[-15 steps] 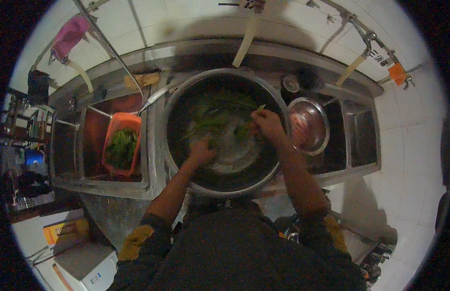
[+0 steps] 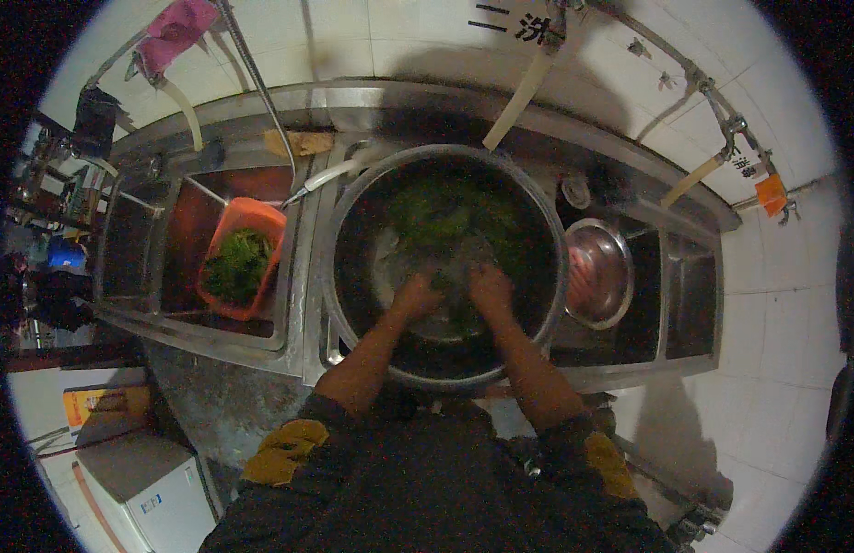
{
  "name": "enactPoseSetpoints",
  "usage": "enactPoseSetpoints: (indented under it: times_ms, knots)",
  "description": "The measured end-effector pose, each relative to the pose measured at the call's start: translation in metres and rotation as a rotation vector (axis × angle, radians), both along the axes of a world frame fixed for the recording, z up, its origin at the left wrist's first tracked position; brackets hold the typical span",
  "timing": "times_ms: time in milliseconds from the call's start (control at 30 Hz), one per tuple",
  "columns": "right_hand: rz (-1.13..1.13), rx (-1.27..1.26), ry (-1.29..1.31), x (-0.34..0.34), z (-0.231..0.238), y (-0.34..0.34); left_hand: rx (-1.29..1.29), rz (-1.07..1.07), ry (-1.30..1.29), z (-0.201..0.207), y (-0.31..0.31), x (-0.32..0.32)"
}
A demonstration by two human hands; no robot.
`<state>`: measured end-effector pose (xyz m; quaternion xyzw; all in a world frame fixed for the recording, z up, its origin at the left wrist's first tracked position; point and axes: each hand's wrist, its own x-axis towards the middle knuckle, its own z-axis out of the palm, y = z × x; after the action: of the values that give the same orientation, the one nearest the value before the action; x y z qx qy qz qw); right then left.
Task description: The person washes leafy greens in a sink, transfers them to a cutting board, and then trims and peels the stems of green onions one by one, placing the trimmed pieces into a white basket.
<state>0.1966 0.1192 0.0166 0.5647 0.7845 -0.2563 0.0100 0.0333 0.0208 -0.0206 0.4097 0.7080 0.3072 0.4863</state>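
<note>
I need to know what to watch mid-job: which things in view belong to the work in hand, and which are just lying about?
In the work:
- left hand and right hand, inside the basin
- large metal basin
- leafy greens in it
- probably the orange tub, also holding greens

Seemingly just lying about:
- steel bowl
- pink cloth
- tan item behind the sink

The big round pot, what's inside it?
Inside the pot are green leaves, the left hand and the right hand. Whatever lies right under them is covered, so I can't see it. It's too blurry to tell what the hands hold.
</note>
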Motion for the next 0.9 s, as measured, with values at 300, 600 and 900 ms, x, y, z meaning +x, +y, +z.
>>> enactPoseSetpoints:
  times_ms: [300,600,900]
  knots:
    - [-0.053,0.183,0.722,0.028,0.136,0.033,0.840,0.248,-0.037,0.113,0.029,0.022]
    - [-0.225,0.251,0.303,0.032,0.196,0.018,0.690,0.026,-0.087,0.152,0.066,0.034]
    - [0.081,0.054,1.255,0.027,0.197,-0.001,0.801,-0.160,0.273,0.038,0.069,0.046]
